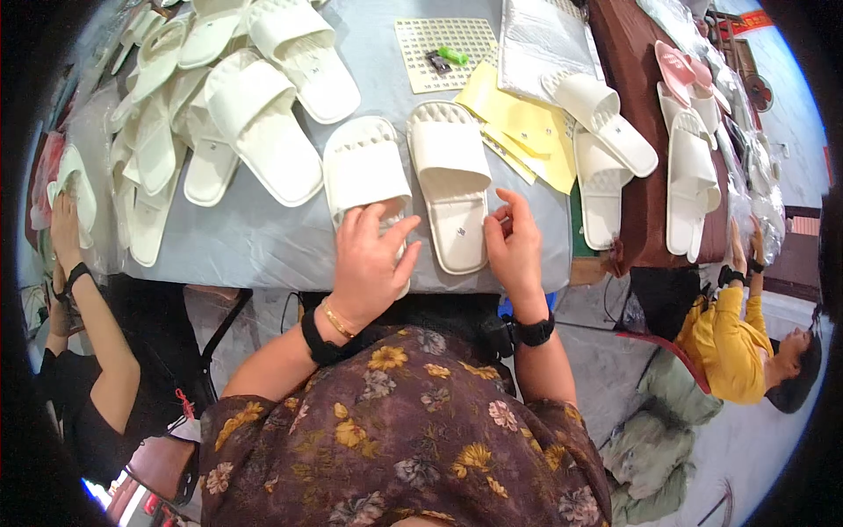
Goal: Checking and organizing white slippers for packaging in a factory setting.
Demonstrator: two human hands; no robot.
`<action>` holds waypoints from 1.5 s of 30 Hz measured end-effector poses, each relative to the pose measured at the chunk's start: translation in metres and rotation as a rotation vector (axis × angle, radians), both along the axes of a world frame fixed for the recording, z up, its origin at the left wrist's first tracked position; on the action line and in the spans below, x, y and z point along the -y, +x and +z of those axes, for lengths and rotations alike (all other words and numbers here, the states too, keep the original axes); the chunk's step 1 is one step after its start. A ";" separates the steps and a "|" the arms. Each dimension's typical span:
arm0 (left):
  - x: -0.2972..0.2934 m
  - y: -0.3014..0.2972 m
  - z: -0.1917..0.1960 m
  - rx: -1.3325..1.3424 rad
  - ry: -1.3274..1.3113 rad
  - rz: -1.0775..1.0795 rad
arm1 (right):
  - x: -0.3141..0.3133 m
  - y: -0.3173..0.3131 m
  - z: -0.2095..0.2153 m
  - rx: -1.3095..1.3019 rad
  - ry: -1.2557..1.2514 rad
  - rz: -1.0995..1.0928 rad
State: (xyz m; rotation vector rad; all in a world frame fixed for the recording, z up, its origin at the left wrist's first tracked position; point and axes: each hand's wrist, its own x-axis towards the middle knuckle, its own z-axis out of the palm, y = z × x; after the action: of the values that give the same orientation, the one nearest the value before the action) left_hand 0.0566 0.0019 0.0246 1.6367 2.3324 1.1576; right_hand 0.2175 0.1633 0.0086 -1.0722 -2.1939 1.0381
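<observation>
Two white slippers lie side by side at the table's near edge, toes pointing away from me. My left hand (373, 255) rests over the footbed of the left slipper (364, 162), just below its strap, with thumb and forefinger spread apart. Its palm hides most of that heel. Beside the heel of the right slipper (458, 233) is my right hand (518, 250), fingers loosely bent and apart, the thumb at the slipper's edge. A small printed sticker sits on this slipper's footbed. Nothing shows in either hand.
A heap of white slippers (263, 140) lies at the left. Beyond the pair are a sticker sheet (430, 66) with a small green item (452, 55), yellow paper (551, 145) and more slippers (600, 189). Co-workers stand at both sides, one in a yellow top (724, 351).
</observation>
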 end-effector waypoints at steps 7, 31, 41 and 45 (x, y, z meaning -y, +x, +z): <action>-0.041 0.011 -0.012 -0.068 -0.187 -0.021 | 0.004 0.006 -0.012 -0.008 -0.044 -0.046; -0.017 -0.293 0.128 -0.617 -0.014 0.577 | 0.006 0.023 -0.013 -0.087 -0.002 -0.042; -0.037 -0.132 0.016 -0.688 -0.303 -0.091 | -0.026 0.040 0.029 -0.198 0.105 -0.073; -0.044 -0.154 -0.005 -0.671 -0.326 -0.127 | -0.076 0.093 0.078 -0.232 0.453 -0.374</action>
State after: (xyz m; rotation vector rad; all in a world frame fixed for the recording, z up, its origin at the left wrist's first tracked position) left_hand -0.0973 0.0457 0.0196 2.2291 2.5097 0.1787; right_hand 0.3103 0.2390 0.0864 -1.0329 -1.8247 0.4461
